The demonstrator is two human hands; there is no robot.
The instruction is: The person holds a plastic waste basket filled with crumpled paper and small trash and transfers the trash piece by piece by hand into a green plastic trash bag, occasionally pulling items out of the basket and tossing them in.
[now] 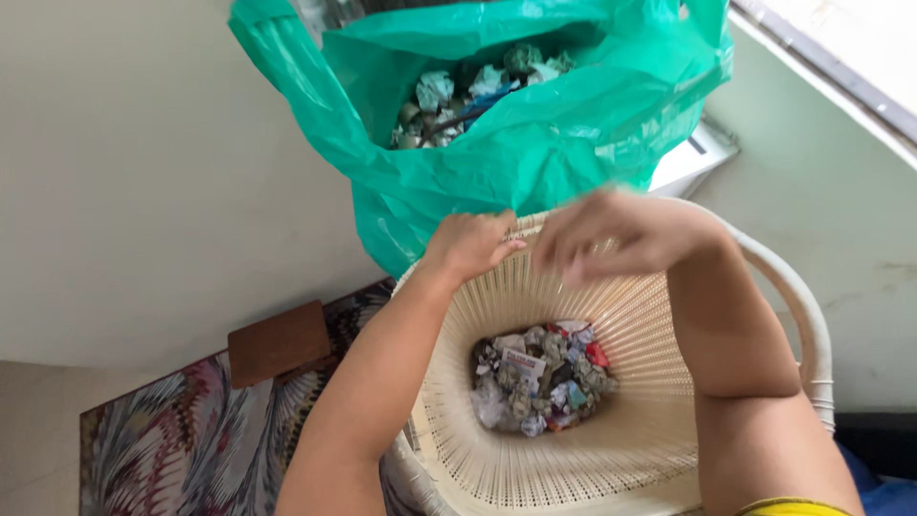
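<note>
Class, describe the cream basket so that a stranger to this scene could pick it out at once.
Start at the big green plastic bag hanging by the wall. Just below it, the left hand grips the far rim of a cream slatted basket. Unlike the bag, it is rigid and ribbed, with crumpled waste at its bottom.

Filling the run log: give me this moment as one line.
left hand: gripping basket rim | right hand: blurred at rim | basket: crumpled paper scraps inside | green bag: open, holds scraps

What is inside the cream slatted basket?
The basket holds crumpled paper scraps and wrappers piled at its bottom. What lies beneath that pile is covered. Both hands sit at its far rim.
</note>
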